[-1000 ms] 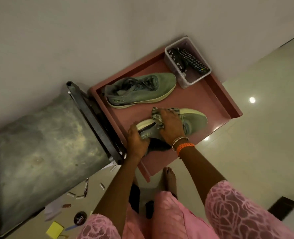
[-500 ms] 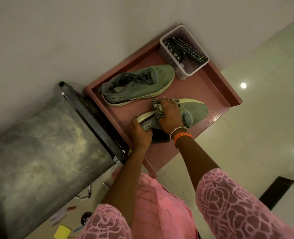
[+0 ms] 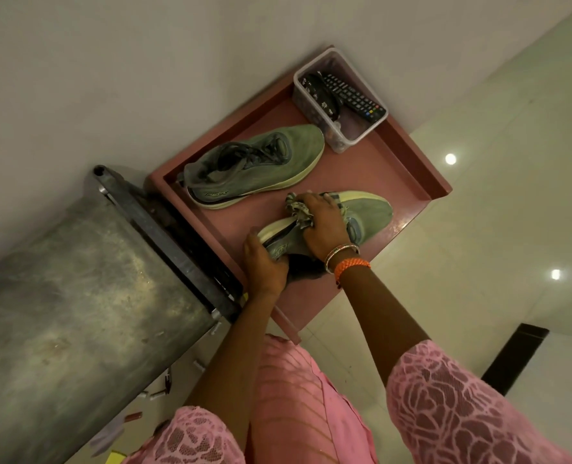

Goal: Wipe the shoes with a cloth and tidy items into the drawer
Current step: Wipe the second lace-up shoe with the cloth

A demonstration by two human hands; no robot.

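Left hand (image 3: 264, 262) clamped round heel of near shoe (image 3: 368, 214), fingers curled over its pale sole edge. Right hand (image 3: 323, 226) pressing bunched cloth (image 3: 296, 209) onto shoe's upper, fingers curled over the cloth. Logo on heel side, between the hands: present, not legible. Second shoe (image 3: 254, 165) beyond the grip, lettering on its side unreadable. Both inside pink drawer (image 3: 412, 165). Clear bin (image 3: 340, 144) with remote (image 3: 355, 95) at far corner. Bare drawer floor past the toe, up to the rim.
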